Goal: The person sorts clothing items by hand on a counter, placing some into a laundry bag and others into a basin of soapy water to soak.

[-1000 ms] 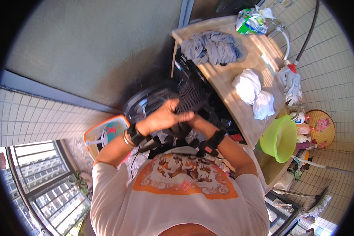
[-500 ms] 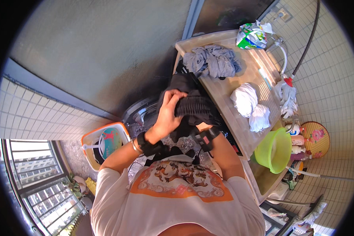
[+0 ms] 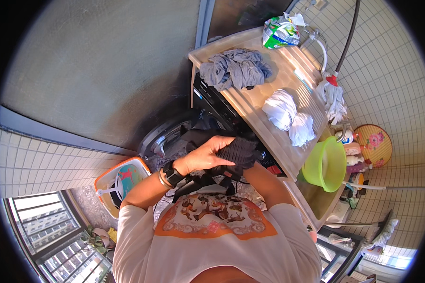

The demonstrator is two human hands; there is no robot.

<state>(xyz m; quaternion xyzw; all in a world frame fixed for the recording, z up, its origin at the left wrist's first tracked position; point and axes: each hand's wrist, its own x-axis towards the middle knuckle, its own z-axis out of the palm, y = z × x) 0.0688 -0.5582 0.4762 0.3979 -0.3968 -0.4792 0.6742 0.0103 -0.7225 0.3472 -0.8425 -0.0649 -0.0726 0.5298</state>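
A black garment (image 3: pixel 237 152) with a gathered, ribbed band hangs bunched in front of my chest. My left hand (image 3: pixel 204 156) pinches the band at its left side, thumb below and fingers above. My right hand is behind the cloth at the band's right end; its fingers are hidden, and only the forearm shows. More dark cloth trails from the garment toward the round open door (image 3: pixel 152 140) of a black front-loading washing machine (image 3: pixel 218 106). How far that cloth reaches into the machine I cannot tell.
On the beige counter (image 3: pixel 257 101) lie a grey cloth heap (image 3: pixel 236 68), white bundled cloths (image 3: pixel 279 109) and a green-white bag (image 3: pixel 281 32). A lime-green basin (image 3: pixel 323 165) sits in the sink at right. An orange-rimmed bucket (image 3: pixel 97 178) stands at left; a mop (image 3: pixel 333 96) hangs by the wall.
The garment has come down and closer to my body, its band now bunched more tightly. My left hand has moved lower with it. The view has shifted, uncovering more of the machine's front.
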